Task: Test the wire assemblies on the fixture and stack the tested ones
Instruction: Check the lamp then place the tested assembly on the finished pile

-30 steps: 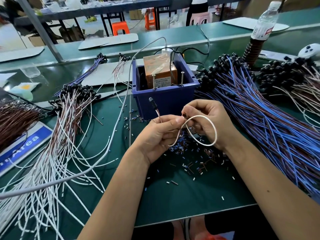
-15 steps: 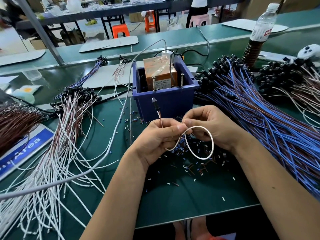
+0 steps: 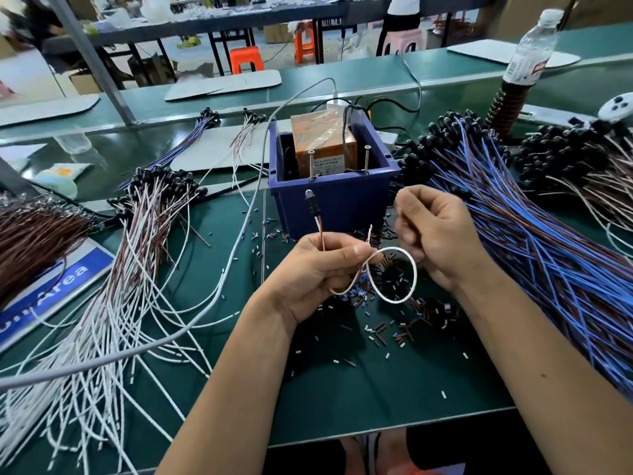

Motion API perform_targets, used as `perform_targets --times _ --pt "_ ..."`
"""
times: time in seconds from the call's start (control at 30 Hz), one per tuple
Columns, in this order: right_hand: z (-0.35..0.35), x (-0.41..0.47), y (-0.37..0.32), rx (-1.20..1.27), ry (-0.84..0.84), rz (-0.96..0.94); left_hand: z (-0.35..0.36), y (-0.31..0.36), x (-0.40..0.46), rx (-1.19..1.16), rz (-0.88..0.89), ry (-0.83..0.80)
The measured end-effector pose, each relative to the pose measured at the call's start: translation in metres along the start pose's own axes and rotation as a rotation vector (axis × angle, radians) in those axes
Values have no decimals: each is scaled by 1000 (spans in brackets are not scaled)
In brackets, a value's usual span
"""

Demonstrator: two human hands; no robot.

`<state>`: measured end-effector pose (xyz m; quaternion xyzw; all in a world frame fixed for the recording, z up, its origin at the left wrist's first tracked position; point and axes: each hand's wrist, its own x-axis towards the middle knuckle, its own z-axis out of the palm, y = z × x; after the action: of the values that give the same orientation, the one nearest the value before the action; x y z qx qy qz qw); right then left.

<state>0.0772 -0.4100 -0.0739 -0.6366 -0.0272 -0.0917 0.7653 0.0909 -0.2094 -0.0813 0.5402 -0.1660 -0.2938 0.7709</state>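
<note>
My left hand (image 3: 318,269) pinches a white and pink wire assembly (image 3: 415,272) that curls into a loop to the right. Its black lamp head (image 3: 310,197) points up in front of the fixture, a blue bin (image 3: 337,204) holding an orange box (image 3: 322,138) with two upright screws (image 3: 311,163) at the front rim. The wire's bare ends stick up beside my left thumb. My right hand (image 3: 435,234) is apart from the wire, up and to the right, with curled, blurred fingers; nothing shows between them.
White and brown assemblies (image 3: 137,241) fan out at the left, and blue ones (image 3: 548,255) cover the right. A grey cable (image 3: 236,241) crosses the mat to the bin. Cut insulation bits (image 3: 394,325) litter the middle. A bottle (image 3: 527,56) stands at the back right.
My right hand let go of the wire end and pulled away up and to the right. My left hand stays on the looped wire, whose ends now stand free.
</note>
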Motion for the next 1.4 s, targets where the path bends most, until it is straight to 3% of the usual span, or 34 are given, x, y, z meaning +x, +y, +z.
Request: perform_targets --times 0.07,0.23,0.43,0.63,0.83,1.03,1.4 --pt "2 1 1 23 7 15 0 -1 1 -11 40 18" --pt "14 -6 6 -56 -238 94 -2 -1 7 -32 87 94" --pt "10 -6 4 74 -268 121 1 -2 5 10 127 105" --pt "16 1 0 133 -14 -59 9 -1 9 219 480 386" --pt "25 9 0 -389 405 -458 6 -3 13 448 788 782" --pt "44 23 -9 -728 542 -701 -4 3 17 560 921 1180" --pt "52 20 -2 -693 478 -676 -3 13 23 832 821 1127"
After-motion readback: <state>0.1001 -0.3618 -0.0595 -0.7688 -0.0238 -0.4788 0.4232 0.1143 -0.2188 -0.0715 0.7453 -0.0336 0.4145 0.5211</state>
